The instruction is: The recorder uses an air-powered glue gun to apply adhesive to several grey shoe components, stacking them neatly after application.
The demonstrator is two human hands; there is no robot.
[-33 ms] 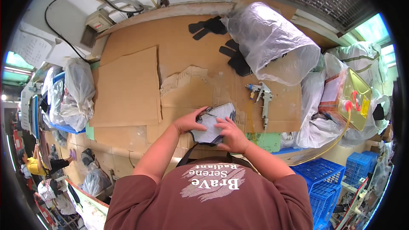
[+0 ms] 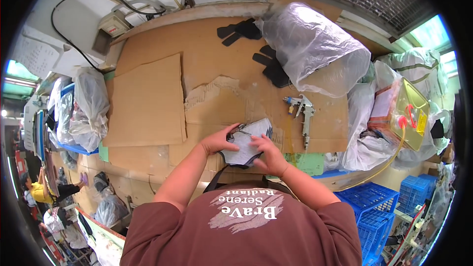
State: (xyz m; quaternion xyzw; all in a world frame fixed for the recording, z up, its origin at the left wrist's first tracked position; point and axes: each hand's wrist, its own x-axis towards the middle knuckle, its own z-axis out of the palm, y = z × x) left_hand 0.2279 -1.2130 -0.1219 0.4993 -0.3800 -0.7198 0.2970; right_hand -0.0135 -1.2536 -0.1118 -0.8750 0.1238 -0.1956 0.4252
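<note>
A flat, pale grey piece with black edging (image 2: 241, 149) lies close to my body at the near edge of the cardboard-covered bench. It looks like fabric or padding, but its exact kind cannot be made out. My left hand (image 2: 219, 142) grips its left side, the thumb on the pale face and the fingers along the upper left edge. Over the right side rests my right hand (image 2: 272, 155), its fingers apart and the tips at the pale surface. Dark strips show at the piece's upper right corner. A spray gun (image 2: 304, 116) lies beyond my right hand.
Cardboard sheets (image 2: 145, 103) cover the bench. Black cut pieces (image 2: 273, 69) lie by a clear plastic bag (image 2: 315, 49) at the back. On the right are a metal can (image 2: 411, 113) with a yellow hose and blue crates (image 2: 369, 202). Bagged items (image 2: 88, 111) stand left; a person (image 2: 42, 189) is farther off.
My right hand's fingers have shifted slightly on the pale piece, baring more of its lower right edge. My left hand keeps its hold.
</note>
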